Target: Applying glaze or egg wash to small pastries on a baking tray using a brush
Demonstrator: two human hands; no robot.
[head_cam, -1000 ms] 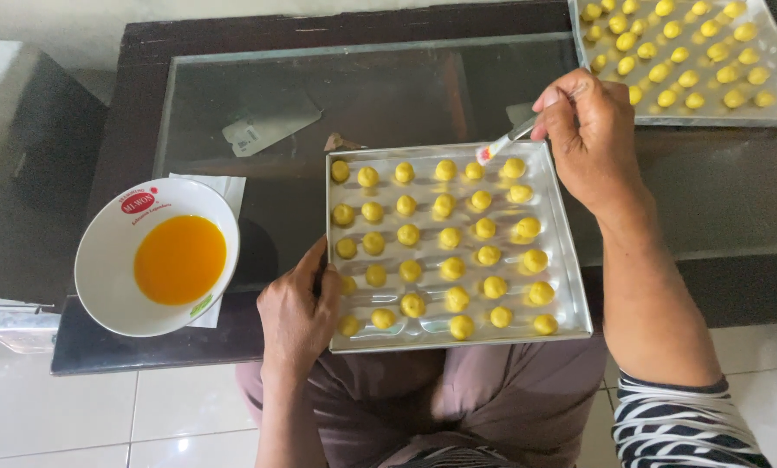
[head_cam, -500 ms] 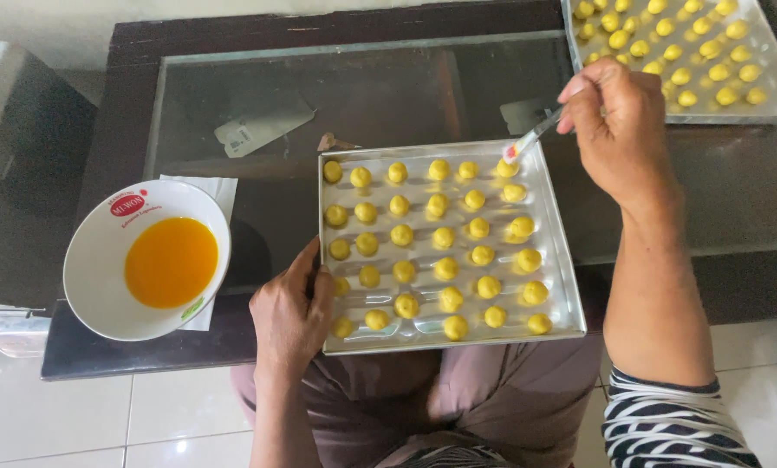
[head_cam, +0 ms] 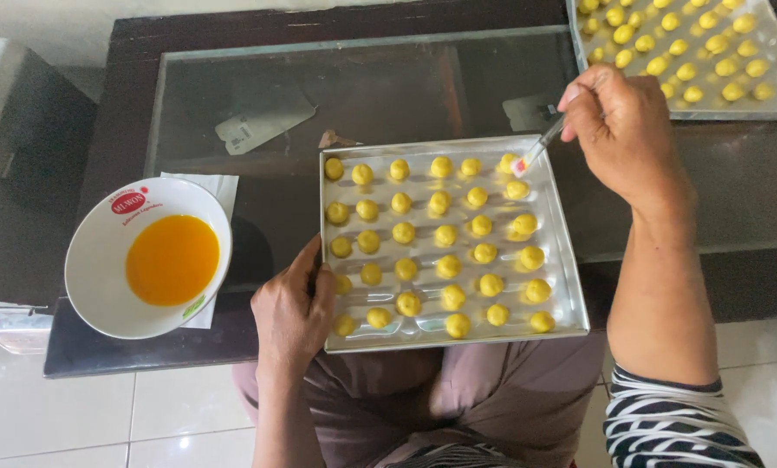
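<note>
A dark glass-topped table (head_cam: 362,87) is carrying a silver tray (head_cam: 566,277) of yellow dough balls (head_cam: 445,236), and the left hand (head_cam: 291,312) is gripping that tray's near left edge. The right hand (head_cam: 618,130) is pinching a small brush (head_cam: 536,154) over the tray's far right corner. To the left, a white bowl (head_cam: 94,269) with a red label on its rim is holding orange liquid (head_cam: 172,260).

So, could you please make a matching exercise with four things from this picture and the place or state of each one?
Things:
1. white bowl
2. left hand
3. small brush
4. second tray

Places or states:
A. grips the near tray's left edge
B. far right corner of the table
C. holds orange liquid, left of the near tray
D. held in the right hand, tip at the tray's top right corner

Pairs: 1-C, 2-A, 3-D, 4-B
</note>
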